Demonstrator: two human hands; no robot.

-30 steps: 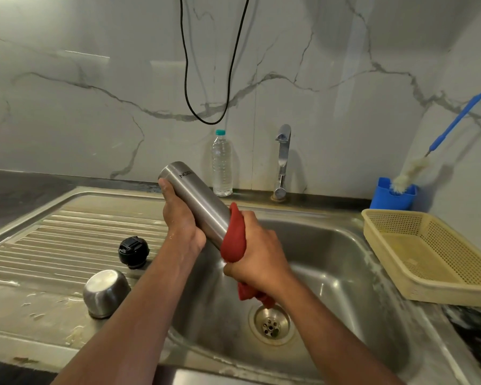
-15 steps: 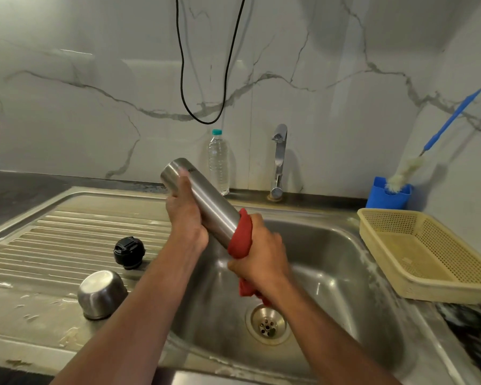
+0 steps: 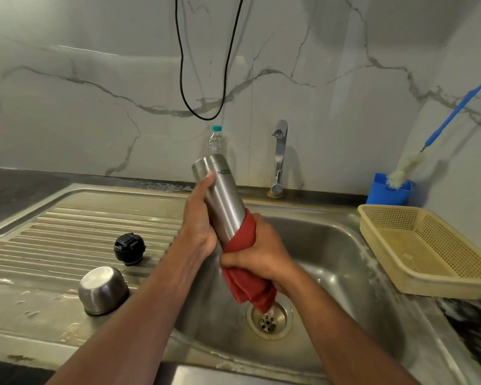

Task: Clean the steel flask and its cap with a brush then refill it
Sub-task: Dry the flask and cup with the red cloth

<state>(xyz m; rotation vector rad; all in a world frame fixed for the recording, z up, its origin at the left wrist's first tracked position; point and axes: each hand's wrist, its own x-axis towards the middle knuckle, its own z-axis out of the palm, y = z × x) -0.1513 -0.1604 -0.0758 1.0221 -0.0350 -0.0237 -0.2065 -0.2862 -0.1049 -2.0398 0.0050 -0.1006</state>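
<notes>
Over the sink I hold the steel flask point(image 3: 221, 195) upside down and nearly upright. My left hand point(image 3: 199, 220) grips its middle from the left. My right hand point(image 3: 257, 252) grips a red cloth point(image 3: 245, 262) wrapped round the flask's lower end; the flask's mouth is hidden in the cloth. A black stopper point(image 3: 129, 248) and a steel cup-shaped cap point(image 3: 102, 289), turned upside down, lie on the draining board. The bottle brush point(image 3: 417, 159), blue-handled with pale bristles, stands in a blue holder point(image 3: 388, 191) at the back right.
The steel sink basin point(image 3: 331, 262) with its drain point(image 3: 269, 319) lies below my hands. A tap point(image 3: 279, 151) and a clear plastic water bottle point(image 3: 216, 141) stand at the back wall. A yellow plastic basket point(image 3: 425, 248) sits right of the sink. A black cable point(image 3: 206, 79) hangs down the wall.
The flask has tipped from a slant leaning left to nearly upright. My right hand with the cloth has slid lower along it, and more cloth hangs down toward the drain.
</notes>
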